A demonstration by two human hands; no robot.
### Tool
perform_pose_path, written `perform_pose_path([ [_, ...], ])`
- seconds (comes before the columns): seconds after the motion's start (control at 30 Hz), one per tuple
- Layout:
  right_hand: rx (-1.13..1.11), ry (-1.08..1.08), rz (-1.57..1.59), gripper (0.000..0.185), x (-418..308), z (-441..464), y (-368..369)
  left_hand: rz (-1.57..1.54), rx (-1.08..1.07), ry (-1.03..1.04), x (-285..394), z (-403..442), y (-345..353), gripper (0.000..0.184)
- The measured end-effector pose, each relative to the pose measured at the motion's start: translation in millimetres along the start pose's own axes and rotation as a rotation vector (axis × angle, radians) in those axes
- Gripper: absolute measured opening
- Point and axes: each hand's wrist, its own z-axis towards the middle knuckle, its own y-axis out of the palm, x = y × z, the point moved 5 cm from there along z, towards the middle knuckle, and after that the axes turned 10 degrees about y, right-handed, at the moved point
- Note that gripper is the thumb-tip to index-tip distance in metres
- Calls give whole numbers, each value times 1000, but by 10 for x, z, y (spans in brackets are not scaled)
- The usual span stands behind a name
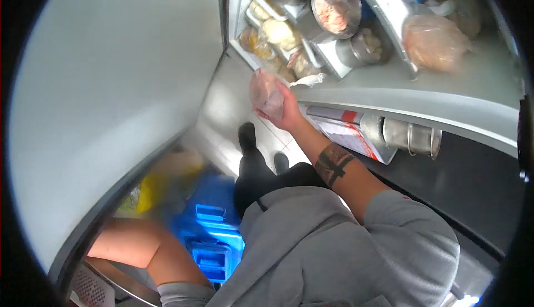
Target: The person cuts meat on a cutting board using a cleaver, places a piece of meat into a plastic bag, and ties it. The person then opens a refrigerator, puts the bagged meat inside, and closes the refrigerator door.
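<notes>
My right hand (285,106) grips a clear plastic bag (267,92) with pale pink contents, which I cannot name for certain. It holds the bag over the floor, just outside the open refrigerator's lower shelves. On the lower left, my left forearm (125,243) reaches toward the edge of the white refrigerator door (122,73); the hand itself is hidden behind that door. Near the bag, several wrapped food bags (281,33) sit on the shelf. Beside them stands a round metal container (336,9) with pinkish food in it.
A smaller metal pot (359,48) and another wrapped bag (436,42) are on the shelves. Right of my arm are a white box with red markings (350,134) and a metal canister (411,137). Blue plastic bins (211,212) and a yellow bag (158,187) stand at left.
</notes>
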Motion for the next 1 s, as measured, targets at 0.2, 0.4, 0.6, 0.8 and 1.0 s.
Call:
perform_pose_path([
  [0.2, -158, -201, -50, 60, -343, -523, 485, -76, -28, -21, -56, 93, 120, 57],
  [0.4, -115, -625, 54, 51, -1324, -1256, 933, -138, -68, -24, -53, 157, 235, 55],
  [0.6, 241, -1300, -79, 57, -2238, -1375, 981, -178, -92, -7, 24, 166, 268, 54],
  [0.8, 660, -1495, -67, 53, -2294, -1549, 772, -198, -106, 6, 110, 151, 293, 52],
  [1.0, 374, -1316, 492, 44, -2469, -1390, 662, -222, -136, 8, 196, 162, 344, 50],
])
